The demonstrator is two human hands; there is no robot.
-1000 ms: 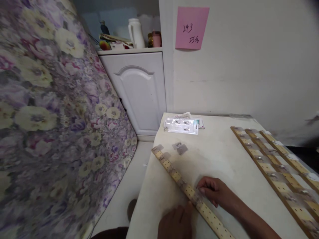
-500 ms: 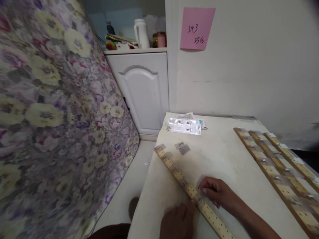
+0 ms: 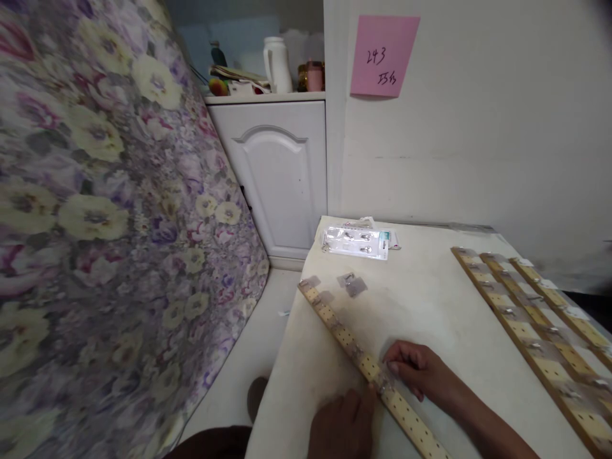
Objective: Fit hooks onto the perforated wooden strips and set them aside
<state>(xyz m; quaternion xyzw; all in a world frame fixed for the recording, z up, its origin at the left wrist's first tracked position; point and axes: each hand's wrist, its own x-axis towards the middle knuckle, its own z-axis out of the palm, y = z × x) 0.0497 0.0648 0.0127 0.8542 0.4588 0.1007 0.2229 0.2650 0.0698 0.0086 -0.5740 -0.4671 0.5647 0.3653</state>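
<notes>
A long, narrow wooden strip with rows of holes [image 3: 406, 415] lies slantwise across the white table. Several clear plastic pieces with small metal hooks [image 3: 356, 350] sit along it. My left hand [image 3: 342, 424] is curled at the strip's near-left edge, its index fingertip touching the strip beside a clear hook piece [image 3: 383, 382]. On the strip's other side, my right hand [image 3: 415, 364] rests with fingers bent and closed, thumb and fingertips close to that same piece. What lies between the right fingertips is hidden. A loose clear hook piece [image 3: 352, 284] lies on the table beyond.
Blister packs of hooks [image 3: 356, 242] lie at the table's [image 3: 430, 287] back left. Several wooden strips with hook pieces [image 3: 521, 331] lie along the right. A floral curtain [image 3: 119, 223] hangs at left, and a white cabinet [image 3: 280, 178] stands behind.
The view has shifted slightly, so everything sits a little further right in the picture. Both hands keep nearly the same place at the strip.
</notes>
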